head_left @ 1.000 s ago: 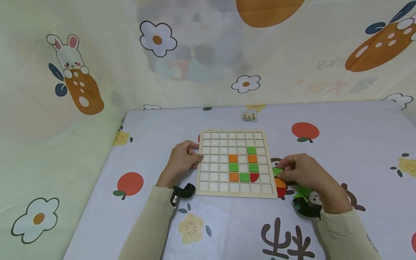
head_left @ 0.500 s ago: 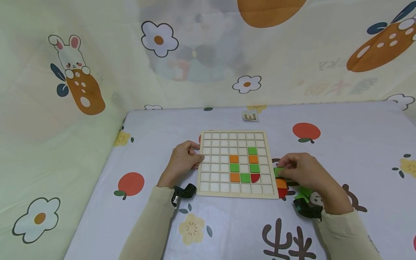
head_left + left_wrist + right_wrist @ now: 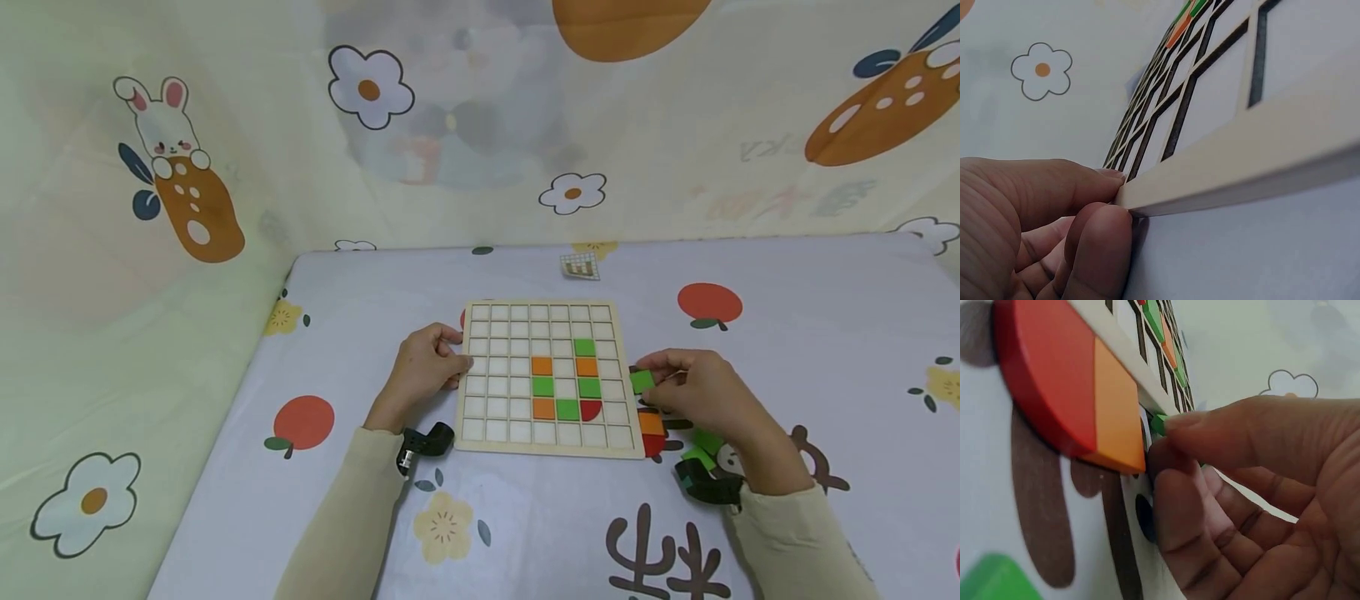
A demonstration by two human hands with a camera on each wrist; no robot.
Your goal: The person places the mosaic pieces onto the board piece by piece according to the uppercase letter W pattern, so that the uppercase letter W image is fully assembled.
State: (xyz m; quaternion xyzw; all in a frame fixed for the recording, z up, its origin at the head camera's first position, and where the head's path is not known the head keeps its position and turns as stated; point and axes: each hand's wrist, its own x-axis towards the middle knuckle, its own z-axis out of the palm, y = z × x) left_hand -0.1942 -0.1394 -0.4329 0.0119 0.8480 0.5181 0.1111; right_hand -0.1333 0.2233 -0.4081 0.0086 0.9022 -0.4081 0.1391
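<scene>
A wooden grid board (image 3: 551,452) lies on the table, with several green and orange square tiles and a red quarter-round tile (image 3: 590,409) set in its cells. At the board's left edge, my left hand (image 3: 420,367) pinches the rim; in the left wrist view the thumb is on top and a finger against the side. My right hand (image 3: 701,390), just off the right edge, pinches a green square tile (image 3: 641,382) between thumb and fingers. Mostly the fingers hide that tile in the right wrist view. Nearer to me sit an orange tile (image 3: 651,423) and a red rounded tile (image 3: 653,446).
More green tiles (image 3: 705,443) lie under the right wrist, partly hidden by its camera (image 3: 707,483). A small printed card (image 3: 580,266) is behind the board. The tablecloth (image 3: 825,333) carries printed fruit and flowers; a patterned fabric wall (image 3: 465,200) rises behind.
The green tile has moved away from the orange tile, toward the far side, in my right hand's pinch. My left hand stays on the board's edge.
</scene>
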